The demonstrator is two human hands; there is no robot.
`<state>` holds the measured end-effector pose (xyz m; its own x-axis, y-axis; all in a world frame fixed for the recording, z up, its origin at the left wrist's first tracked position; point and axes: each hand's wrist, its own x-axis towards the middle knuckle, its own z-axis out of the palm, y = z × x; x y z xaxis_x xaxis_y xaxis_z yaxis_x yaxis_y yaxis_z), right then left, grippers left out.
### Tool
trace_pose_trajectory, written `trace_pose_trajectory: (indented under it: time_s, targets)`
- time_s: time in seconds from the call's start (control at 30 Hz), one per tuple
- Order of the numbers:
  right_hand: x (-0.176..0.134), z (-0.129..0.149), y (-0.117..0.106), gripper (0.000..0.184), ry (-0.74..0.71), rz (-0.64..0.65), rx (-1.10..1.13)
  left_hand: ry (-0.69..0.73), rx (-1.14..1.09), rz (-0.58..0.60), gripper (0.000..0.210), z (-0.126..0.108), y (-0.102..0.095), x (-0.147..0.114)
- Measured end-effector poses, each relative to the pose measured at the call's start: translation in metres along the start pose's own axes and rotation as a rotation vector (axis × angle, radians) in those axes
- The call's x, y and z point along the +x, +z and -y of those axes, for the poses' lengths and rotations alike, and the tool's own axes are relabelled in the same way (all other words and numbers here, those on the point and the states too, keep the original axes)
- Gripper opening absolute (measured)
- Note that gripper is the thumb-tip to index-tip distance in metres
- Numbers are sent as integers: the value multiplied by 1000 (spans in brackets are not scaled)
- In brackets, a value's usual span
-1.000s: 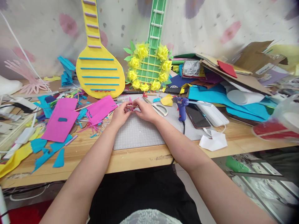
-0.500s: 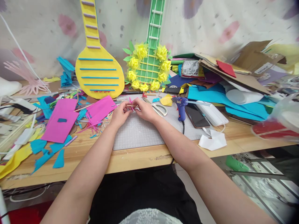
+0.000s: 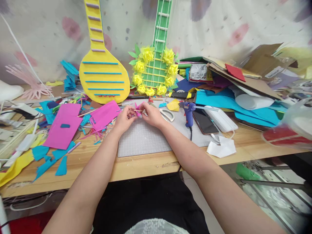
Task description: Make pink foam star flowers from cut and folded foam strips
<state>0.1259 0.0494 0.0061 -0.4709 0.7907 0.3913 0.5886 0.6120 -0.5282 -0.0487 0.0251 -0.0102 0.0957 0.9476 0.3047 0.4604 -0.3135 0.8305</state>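
Note:
Above the grey cutting mat (image 3: 143, 139), my two hands meet with fingertips close together. My left hand (image 3: 124, 119) is closed in a pinch at a small folded piece of pink paper (image 3: 138, 107). A thin wooden stick (image 3: 137, 110) crosses between the hands, and my right hand (image 3: 152, 114) pinches its right end beside the pink piece. My fingers partly hide both. Silver-handled scissors (image 3: 167, 114) lie just right of my right hand. A blue glue gun (image 3: 188, 113) stands farther right on the mat.
A yellow paper guitar shape (image 3: 104, 76) and a green one (image 3: 156, 70) with yellow flowers lean behind. Pink sheets (image 3: 63, 130) and blue scraps lie left. A phone (image 3: 205, 121), a white power bank (image 3: 220, 119) and stacked coloured sheets (image 3: 219, 100) are right.
My fingers have shifted slightly around the pink paper and the stick. Both arms stay almost in place, and the items on the table have not moved.

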Motion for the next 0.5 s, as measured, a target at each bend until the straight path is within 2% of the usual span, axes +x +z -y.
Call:
trace_pose_trajectory:
  time_s: [0.3,0.5]
  targets:
    - [0,-3,3,25,63,-33,115,-62,-165,-20,32,1,4,2]
    - [0,-4,6,21,64,-49,182,-15,-158,-48,29,-2,6,0]
